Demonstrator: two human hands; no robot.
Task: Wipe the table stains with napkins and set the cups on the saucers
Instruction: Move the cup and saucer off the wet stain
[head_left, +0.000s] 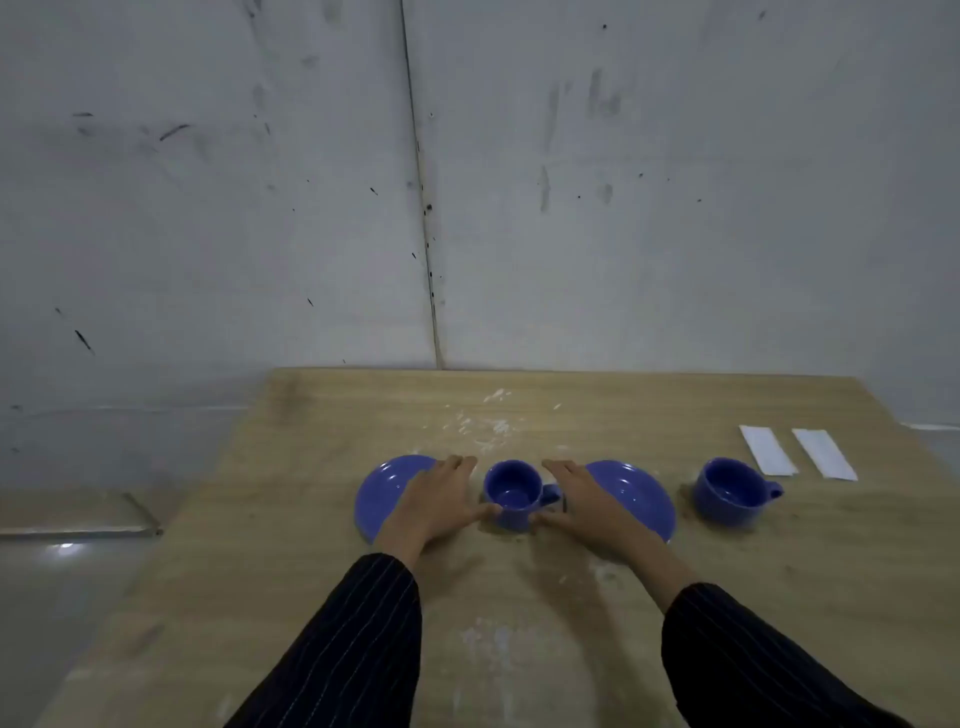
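A blue cup (514, 493) stands upright on the wooden table (779, 597) between two blue saucers. My left hand (441, 501) lies flat over the left saucer (379, 493), its thumb touching the cup's left side. My right hand (587, 501) lies over the right saucer (639, 493), thumb near the cup's base by the handle. Both hands have fingers spread and hold nothing. A second blue cup (732, 491) stands to the right. Two white napkins (766, 449) (823, 453) lie at the far right. White powdery stains (485, 423) mark the table behind the cup, and more stains (493, 639) lie nearer me.
A scuffed grey wall (467, 182) rises directly behind the table's far edge. The table's left edge runs diagonally past a grey floor (62, 597) with a low ledge.
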